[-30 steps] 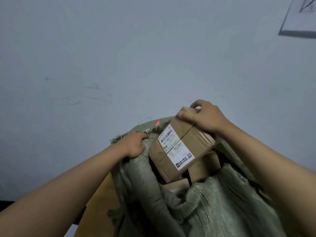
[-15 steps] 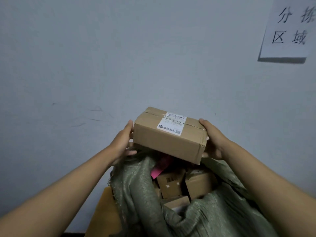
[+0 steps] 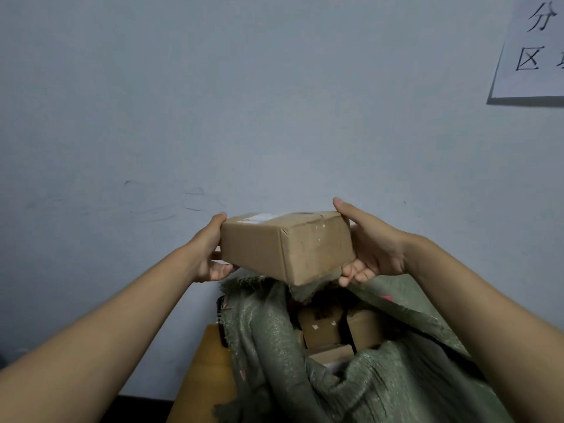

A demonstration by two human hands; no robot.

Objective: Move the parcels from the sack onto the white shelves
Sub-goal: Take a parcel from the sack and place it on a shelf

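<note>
A brown cardboard parcel (image 3: 287,245) with a white label on its top hangs in the air above the open mouth of a green woven sack (image 3: 381,383). My left hand (image 3: 210,251) grips its left end, thumb on top and fingers curled under. My right hand (image 3: 370,245) grips the right end the same way. Several more cardboard parcels (image 3: 320,328) lie inside the sack below. No white shelves are in view.
A pale blue-grey wall (image 3: 213,102) fills the view close behind the sack. A white paper sign (image 3: 534,47) with black characters hangs at the top right. A wooden surface (image 3: 207,370) shows at the sack's left side.
The parcel has come up out of the sack and turned so a corner faces me. My left hand left the sack's rim and took the parcel's left end.
</note>
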